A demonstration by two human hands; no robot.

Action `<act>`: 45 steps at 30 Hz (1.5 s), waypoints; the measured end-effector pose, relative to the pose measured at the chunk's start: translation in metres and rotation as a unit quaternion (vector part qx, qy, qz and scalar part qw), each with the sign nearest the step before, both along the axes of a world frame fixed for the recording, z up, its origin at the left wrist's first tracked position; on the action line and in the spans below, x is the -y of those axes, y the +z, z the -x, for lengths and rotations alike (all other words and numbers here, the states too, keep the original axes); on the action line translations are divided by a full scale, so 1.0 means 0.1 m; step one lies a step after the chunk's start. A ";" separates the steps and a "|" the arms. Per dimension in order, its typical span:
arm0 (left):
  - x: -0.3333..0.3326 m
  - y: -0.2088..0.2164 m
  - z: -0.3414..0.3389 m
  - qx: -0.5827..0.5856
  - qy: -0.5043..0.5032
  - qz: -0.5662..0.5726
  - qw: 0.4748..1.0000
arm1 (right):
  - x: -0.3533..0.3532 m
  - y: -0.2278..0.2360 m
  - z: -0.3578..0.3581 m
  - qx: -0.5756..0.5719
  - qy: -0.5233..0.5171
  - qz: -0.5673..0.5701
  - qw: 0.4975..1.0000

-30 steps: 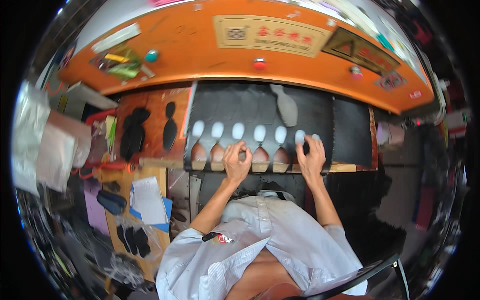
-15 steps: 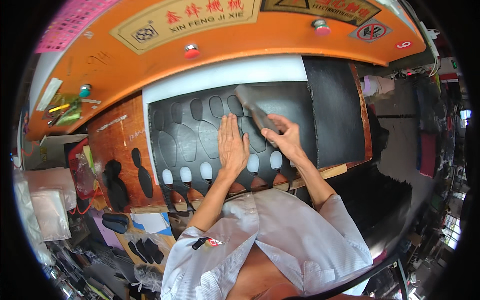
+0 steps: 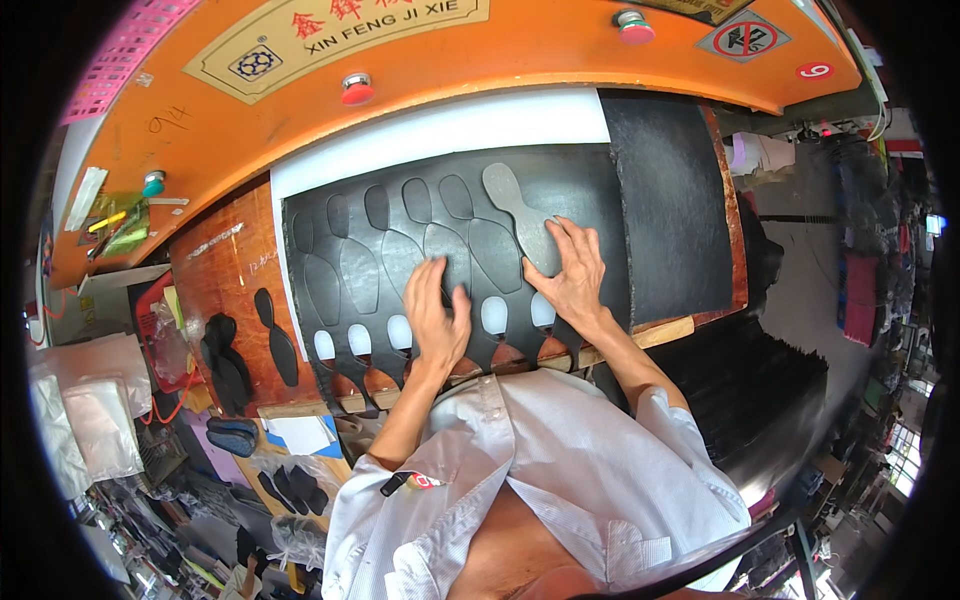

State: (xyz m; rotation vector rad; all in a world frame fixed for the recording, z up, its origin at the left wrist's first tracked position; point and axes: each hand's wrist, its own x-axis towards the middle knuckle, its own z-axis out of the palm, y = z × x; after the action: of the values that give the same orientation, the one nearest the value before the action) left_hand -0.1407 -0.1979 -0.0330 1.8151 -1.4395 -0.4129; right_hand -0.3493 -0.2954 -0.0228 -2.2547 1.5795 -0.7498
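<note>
A black sheet [image 3: 585,180] with a row of sole-shaped outlines pressed or cut into it lies before me. To the right of the last outline, a grey sole-shaped cutting die [image 3: 504,192] rests flat on the sheet. My right hand [image 3: 572,285] grips its wider lower end, thumb on the left edge and fingers on the right. My left hand [image 3: 437,325] is over the sheet's lower middle, fingers apart and slightly bent, holding nothing. Along the near edge, the sheet has rounded cut-outs [image 3: 494,315] that let the white layer underneath show.
An orange machine beam [image 3: 520,65] with red push buttons [image 3: 357,89] spans the far side. Another black sheet [image 3: 675,200] lies at right. On the brown board [image 3: 240,300] at left are loose black sole pieces [image 3: 277,340]. A stack of black sheets [image 3: 750,400] stands lower right.
The die has gone from tilted in my right hand to lying flat on the sheet. My left hand has moved left and toward me, its fingers now bent and spread.
</note>
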 end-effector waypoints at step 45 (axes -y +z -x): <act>0.55 -0.24 -0.20 0.024 0.187 0.017 0.982 | 0.34 -0.13 1.06 0.129 -0.219 0.066 0.965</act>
State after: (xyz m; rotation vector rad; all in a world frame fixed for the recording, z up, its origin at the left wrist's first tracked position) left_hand -0.1210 -0.2534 -0.0569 2.0237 -1.0943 -0.1532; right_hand -0.4551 -0.3298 -0.0359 -1.8044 1.9616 -1.2392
